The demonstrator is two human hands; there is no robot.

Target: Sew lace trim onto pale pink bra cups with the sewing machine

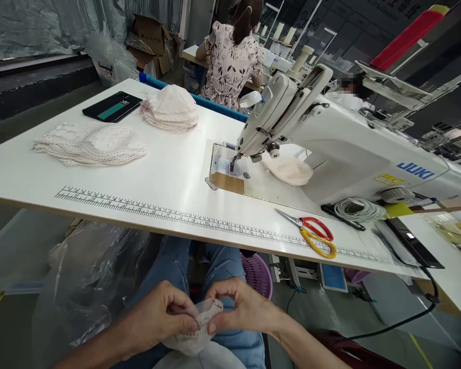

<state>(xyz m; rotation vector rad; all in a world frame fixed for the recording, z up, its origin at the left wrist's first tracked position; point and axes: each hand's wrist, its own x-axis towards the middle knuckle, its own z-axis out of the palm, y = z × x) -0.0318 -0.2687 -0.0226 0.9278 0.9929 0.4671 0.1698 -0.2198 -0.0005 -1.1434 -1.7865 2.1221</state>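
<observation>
Over my lap, both hands pinch a small piece of sheer off-white fabric (190, 344) with a dotted eyelet edge. My left hand (169, 312) grips its left side between thumb and fingers. On the other side, my right hand (240, 307) has thumb and forefinger closed on the upper right edge. The fabric's lower part hangs loosely in front of me. Above the hands, on the white table, stands a sewing machine (330, 138) with its needle area over a metal plate. Scissors (317, 236) with red and yellow handles lie near the table's front edge.
A stack of eyelet fabric pieces (92, 144), a second stack (171, 108) and a dark phone (112, 106) rest on the table's left. A round cream piece (292, 170) lies beneath the machine arm. Below stands a purple basket (258, 274). A person (234, 61) sits beyond.
</observation>
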